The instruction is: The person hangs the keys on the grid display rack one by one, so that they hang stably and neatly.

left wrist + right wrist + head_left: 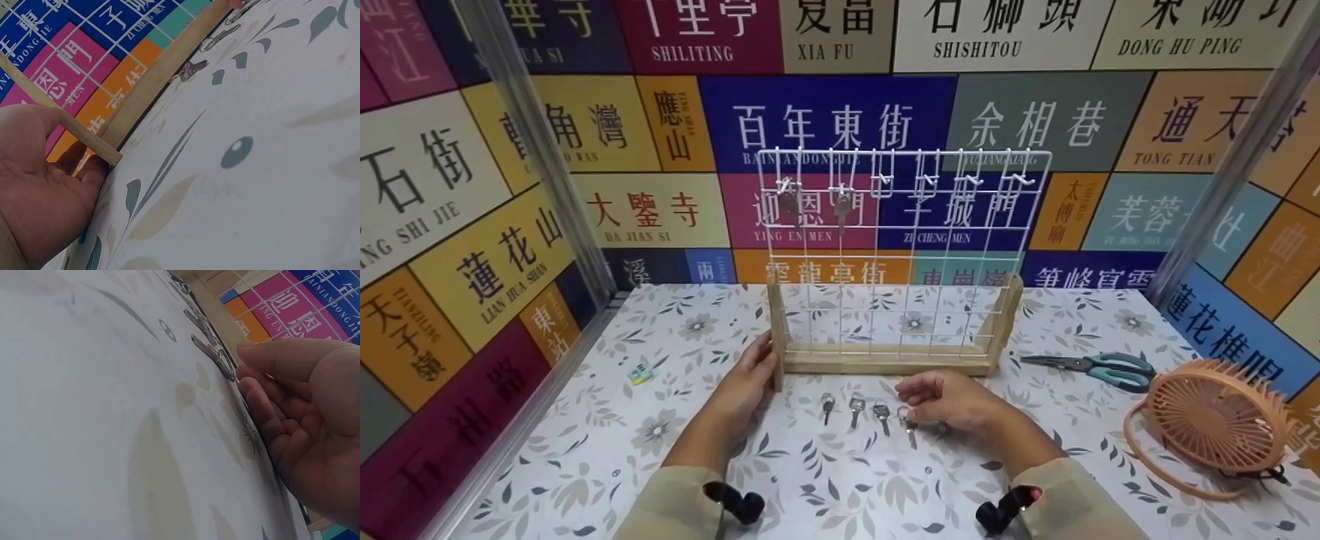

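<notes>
A white wire grid rack (885, 256) with wooden feet stands upright on the table. My left hand (746, 386) holds its left wooden foot (90, 138), with the fingers curled behind the wood. Two hooks at the rack's upper left carry keys, one key (789, 199) at the end and another key (841, 204) beside it; the other hooks look bare. Several keys with rings lie in a row before the rack, among them a key (827, 406) at the left. Loosely bent, my right hand (952, 401) hovers by a key (212, 357) at the row's right, pinching nothing visible.
Scissors (1091, 367) with teal handles lie right of the rack. An orange fan (1219, 420) stands at the table's right. Left of the rack is a small green and yellow item (640, 373). A wall (825, 112) of coloured signs rises behind the patterned table (585, 450).
</notes>
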Available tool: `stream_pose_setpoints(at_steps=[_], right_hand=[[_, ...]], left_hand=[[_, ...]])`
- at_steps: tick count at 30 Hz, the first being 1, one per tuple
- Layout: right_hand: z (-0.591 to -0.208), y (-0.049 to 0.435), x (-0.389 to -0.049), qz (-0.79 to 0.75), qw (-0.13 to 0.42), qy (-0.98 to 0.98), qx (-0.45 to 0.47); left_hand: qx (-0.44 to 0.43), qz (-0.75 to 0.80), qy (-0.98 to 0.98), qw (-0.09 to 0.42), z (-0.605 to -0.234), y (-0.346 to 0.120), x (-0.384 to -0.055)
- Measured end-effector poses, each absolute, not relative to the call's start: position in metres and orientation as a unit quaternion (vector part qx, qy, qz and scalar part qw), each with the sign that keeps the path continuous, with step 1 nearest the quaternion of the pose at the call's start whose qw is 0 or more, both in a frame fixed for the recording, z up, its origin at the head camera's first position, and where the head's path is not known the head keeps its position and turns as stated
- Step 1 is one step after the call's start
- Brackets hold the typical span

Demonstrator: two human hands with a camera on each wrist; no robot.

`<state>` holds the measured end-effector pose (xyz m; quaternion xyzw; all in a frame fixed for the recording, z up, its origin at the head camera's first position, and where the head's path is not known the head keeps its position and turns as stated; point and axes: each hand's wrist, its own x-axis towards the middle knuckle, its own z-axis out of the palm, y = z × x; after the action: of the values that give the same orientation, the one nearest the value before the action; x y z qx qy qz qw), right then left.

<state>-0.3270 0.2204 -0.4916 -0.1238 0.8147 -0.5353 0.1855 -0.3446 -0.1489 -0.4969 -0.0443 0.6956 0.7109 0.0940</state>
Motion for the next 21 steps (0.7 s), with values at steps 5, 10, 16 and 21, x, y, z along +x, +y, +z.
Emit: stream_pose_setpoints(at_steps=[5,10,16,21], right_hand=[[-0.4901,0.2187,-0.3259,-0.506,0.178,0.834,-0.127],[-0.4892,0.2163,-0.3260,-0.483,0.175,0.845,-0.147],[-0.4893,0.2164,-0.3269,-0.461,0.164,0.857,-0.160],[-0.4912,0.2187,-0.3280,-0.453,0.155,0.861,-0.173]], left_hand=[[-0.041,0.716,0.691,0.090,-0.4979,-0.1479,-0.3445],[-0.046,0.721,0.685,0.095,-0.4982,-0.1481,-0.3451],[-0.052,0.713,0.693,0.094,-0.4986,-0.1487,-0.3449],[-0.045,0.721,0.685,0.097,-0.4981,-0.1481,-0.3454]])
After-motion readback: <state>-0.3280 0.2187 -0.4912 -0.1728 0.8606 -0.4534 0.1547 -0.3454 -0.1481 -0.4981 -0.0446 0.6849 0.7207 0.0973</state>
